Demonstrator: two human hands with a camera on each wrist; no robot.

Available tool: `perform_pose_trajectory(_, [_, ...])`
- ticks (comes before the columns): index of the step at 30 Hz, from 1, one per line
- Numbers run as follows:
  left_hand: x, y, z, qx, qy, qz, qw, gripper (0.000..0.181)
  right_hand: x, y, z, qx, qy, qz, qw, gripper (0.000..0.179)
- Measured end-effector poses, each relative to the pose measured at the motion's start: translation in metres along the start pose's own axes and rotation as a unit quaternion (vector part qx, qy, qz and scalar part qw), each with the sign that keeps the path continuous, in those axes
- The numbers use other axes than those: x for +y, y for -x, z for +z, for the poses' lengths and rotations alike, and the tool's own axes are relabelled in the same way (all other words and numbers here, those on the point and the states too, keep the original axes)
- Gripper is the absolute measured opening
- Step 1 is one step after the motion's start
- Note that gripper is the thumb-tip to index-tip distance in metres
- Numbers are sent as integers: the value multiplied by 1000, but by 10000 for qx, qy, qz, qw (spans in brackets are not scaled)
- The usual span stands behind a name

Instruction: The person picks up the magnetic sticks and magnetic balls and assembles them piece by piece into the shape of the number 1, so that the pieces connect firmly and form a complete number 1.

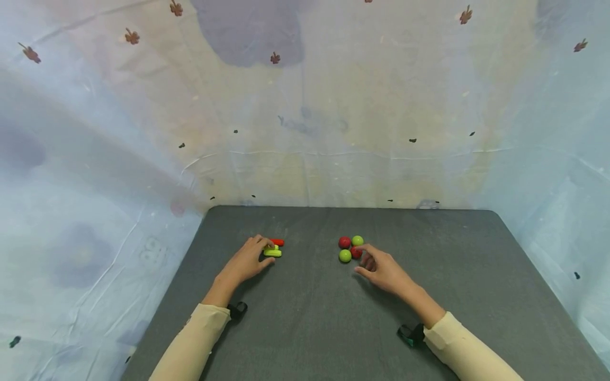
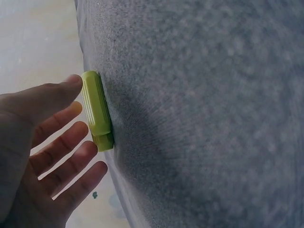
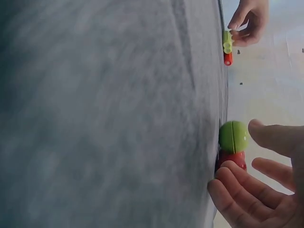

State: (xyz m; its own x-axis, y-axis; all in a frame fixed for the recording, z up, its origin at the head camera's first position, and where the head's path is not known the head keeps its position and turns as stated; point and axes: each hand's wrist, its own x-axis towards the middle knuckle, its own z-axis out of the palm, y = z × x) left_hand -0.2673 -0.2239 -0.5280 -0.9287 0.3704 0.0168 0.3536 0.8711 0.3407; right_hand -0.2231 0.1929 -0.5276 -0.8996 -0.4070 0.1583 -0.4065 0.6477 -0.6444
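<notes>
The left hand point(image 1: 250, 256) is arching beside its small group, thumb apart from spread, relaxed fingers, pinching nothing; its thumb tip is lying so close to the front lime stick point(image 1: 272, 254) that contact is hard to tell. The right hand point(image 1: 385, 271) is likewise holding thumb and fingers apart around empty air, its index fingertip overlapping the edge of the near red ball point(image 1: 355, 254) in the head view; whether it is touching, I cannot tell.

Just behind the front lime stick, a second lime stick point(image 1: 274, 247) is showing partly under the fingers, and a red stick point(image 1: 277, 242) is lying beyond that. The sticks are looking light, stiff and smooth, so a thumb-and-finger pinch across the ridged middle should suit them.

Around the near red ball, a far red ball point(image 1: 344, 242), a far green ball point(image 1: 357, 241) and a near green ball point(image 1: 345, 256) are clustering closely. They are appearing light, firm and glossy, probably prone to rolling or slipping; opposite sides at the widest part should give the best hold.

Everything is resting on the grey surface point(image 1: 310, 307), with a patterned cloth point(image 1: 333, 106) hanging behind.
</notes>
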Motion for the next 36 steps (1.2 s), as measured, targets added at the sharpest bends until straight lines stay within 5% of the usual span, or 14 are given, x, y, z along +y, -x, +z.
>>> perform_pose_trajectory(36, [15, -4, 5, -142, -59, -373, 9992, 22, -20, -29, 19, -367, 187, 562, 9976, 49])
